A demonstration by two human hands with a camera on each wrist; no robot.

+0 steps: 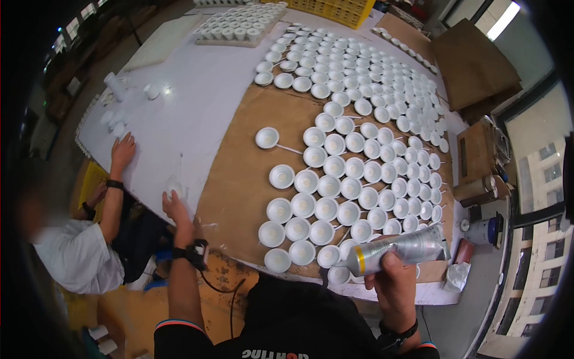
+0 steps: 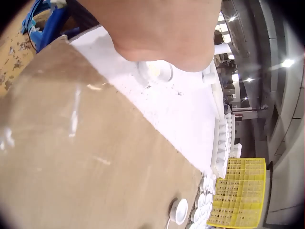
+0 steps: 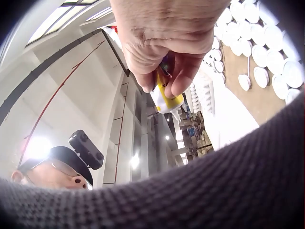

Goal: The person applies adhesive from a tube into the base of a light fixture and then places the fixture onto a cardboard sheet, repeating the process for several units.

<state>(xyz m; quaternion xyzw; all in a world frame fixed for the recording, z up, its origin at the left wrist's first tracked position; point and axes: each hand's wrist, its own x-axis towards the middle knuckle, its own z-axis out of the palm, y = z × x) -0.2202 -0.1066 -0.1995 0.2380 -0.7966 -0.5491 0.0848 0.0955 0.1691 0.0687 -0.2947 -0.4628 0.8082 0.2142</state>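
Note:
A silver squeeze tube (image 1: 412,245) with a yellow band lies across my right hand (image 1: 396,281), which grips it over the near rows of lamps. Its nozzle end points left; in the right wrist view the yellow-banded end (image 3: 167,101) pokes out below my fingers. At the left, my left hand (image 1: 176,209) holds a small white round lamp (image 1: 174,188) at its fingertips, over the white tabletop near the brown board. The left wrist view shows this lamp's pale yellow centre (image 2: 155,71), partly covered by the hand. Many white round lamps (image 1: 326,209) with short leads fill the brown cardboard (image 1: 230,179).
Another person's hand (image 1: 124,151) reaches toward white pieces (image 1: 113,121) at the table's left side. White cups fill a tray (image 1: 233,27) at the back, beside a yellow crate (image 1: 329,9). Cardboard boxes (image 1: 475,152) and a crumpled white bag (image 1: 458,276) are at the right.

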